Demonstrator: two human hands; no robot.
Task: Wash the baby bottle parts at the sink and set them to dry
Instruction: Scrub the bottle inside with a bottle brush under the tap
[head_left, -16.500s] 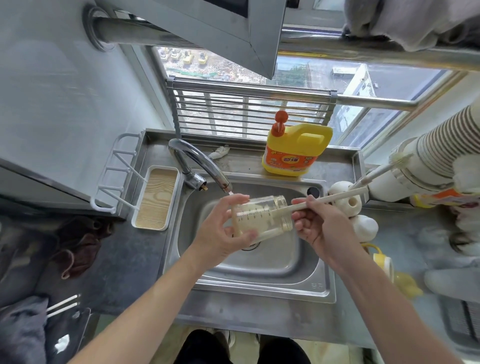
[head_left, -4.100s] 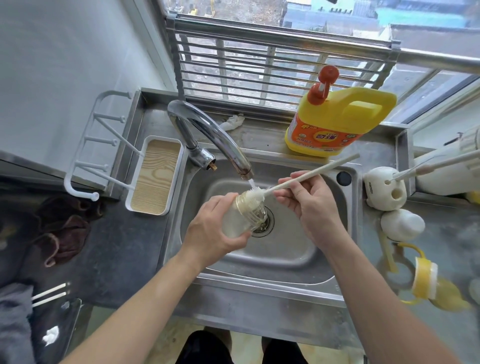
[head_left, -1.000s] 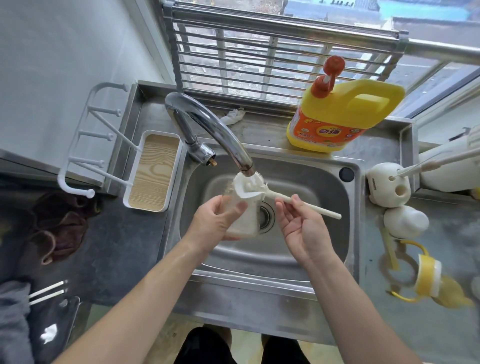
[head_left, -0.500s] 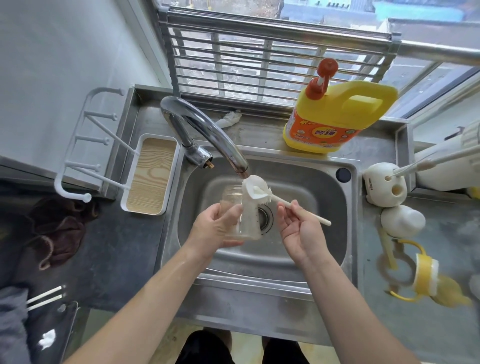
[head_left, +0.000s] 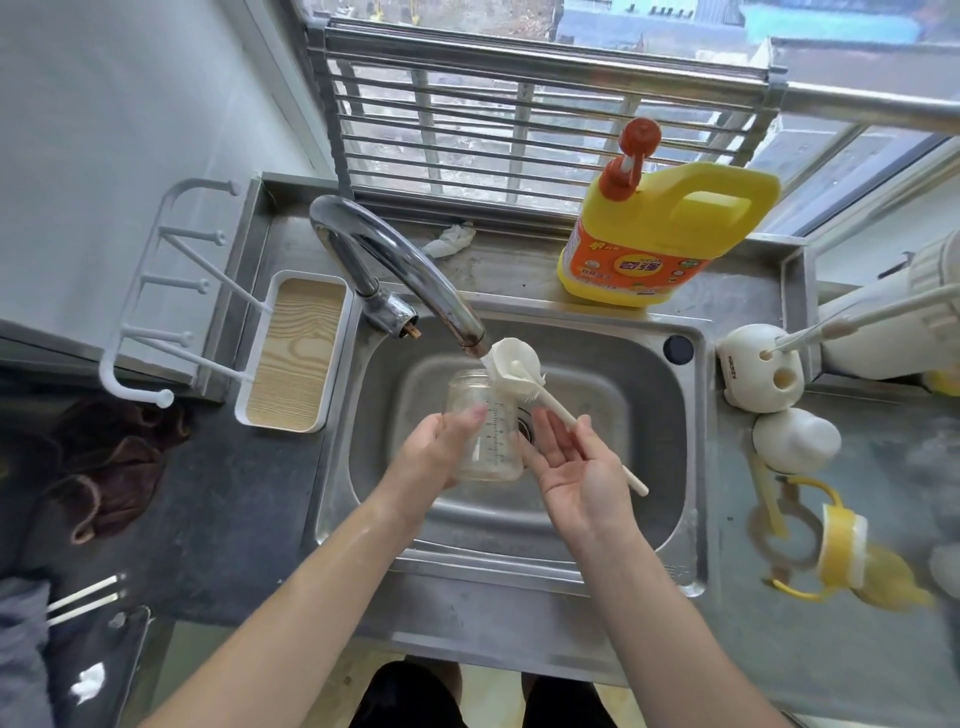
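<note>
Bottle upright over sink drain, gripped by left hand. Brush head under tap, at bottle's 1 o'clock; right hand pinches its handle. Step: rinsing brush. Next, probably: rinse bottle, then rack at 9 o'clock.

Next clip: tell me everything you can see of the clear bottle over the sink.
The bottle is clear, glass or plastic, with a wide mouth and printed graduation marks down its side. It looks empty and capless, held roughly upright over the sink basin, mouth just below the faucet spout. The left hand grips its lower body; the head of the brush sits beside its mouth.
</note>
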